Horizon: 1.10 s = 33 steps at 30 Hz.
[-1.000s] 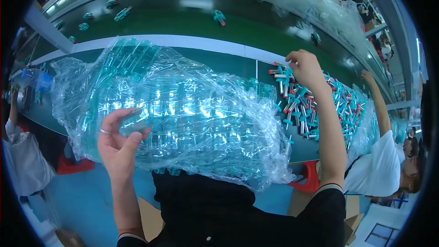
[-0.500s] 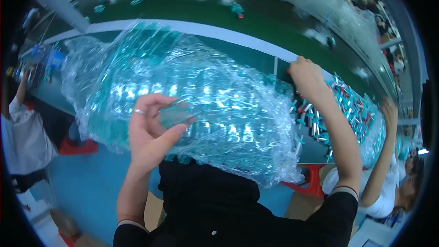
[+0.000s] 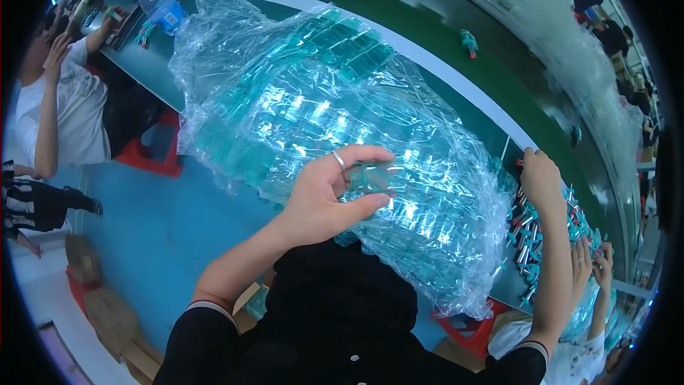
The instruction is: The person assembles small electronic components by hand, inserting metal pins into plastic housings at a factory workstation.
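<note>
My left hand, with a ring on one finger, is closed round a clear, greenish, cylindrical plastic container. It holds the container above a large clear plastic bag, which is packed with rows of similar see-through teal containers. My right hand is at the bag's right, by the far edge of the worktable. Its fingers are bent together, and a small bit of red shows at their tips; the rest of what they hold is hidden. Beside that wrist lies a pile of small teal, silver and red parts.
A green conveyor belt carrying scattered teal pieces runs beyond a pale rail. A water bottle stands far left. Co-workers sit on both sides; one co-worker's hands reach to the pile. Red stools are below.
The view has swung, so the scene sits tilted and further right. My left hand has moved with the container toward the bag's near middle. My right hand stays by the pile's far end.
</note>
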{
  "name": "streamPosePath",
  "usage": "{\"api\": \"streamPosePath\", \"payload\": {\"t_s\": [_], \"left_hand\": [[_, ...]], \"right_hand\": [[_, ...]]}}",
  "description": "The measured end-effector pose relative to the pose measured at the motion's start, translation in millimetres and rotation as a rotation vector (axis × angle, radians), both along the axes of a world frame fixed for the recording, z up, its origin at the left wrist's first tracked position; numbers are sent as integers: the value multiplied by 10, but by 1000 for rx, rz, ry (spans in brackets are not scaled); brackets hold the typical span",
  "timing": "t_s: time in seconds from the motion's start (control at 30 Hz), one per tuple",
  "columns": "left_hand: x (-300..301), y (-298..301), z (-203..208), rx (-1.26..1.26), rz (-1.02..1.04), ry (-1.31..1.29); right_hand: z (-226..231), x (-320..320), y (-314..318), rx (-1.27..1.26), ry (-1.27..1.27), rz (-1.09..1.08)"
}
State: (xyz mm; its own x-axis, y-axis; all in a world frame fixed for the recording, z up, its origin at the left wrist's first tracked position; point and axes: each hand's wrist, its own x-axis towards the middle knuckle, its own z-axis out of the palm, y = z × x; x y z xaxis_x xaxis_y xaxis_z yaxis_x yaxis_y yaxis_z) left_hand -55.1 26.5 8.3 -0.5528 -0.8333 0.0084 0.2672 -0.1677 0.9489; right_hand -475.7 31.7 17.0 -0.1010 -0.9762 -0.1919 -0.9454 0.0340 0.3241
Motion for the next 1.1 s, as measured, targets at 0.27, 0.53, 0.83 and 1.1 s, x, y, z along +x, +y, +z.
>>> {"api": "streamPosePath", "payload": {"t_s": [0.27, 0.53, 0.83, 1.1], "left_hand": [[64, -36, -33, -22, 62, 51], [71, -9, -30, -192, 125, -45], [101, 45, 87, -377, 92, -267], [64, 76, 37, -491, 139, -248]], "right_hand": [[-81, -37, 20, 29, 16, -26], [594, 604, 133, -352, -406, 106], [462, 1802, 354, -167, -1866, -28], [345, 1815, 397, -151, -1879, -27]]}}
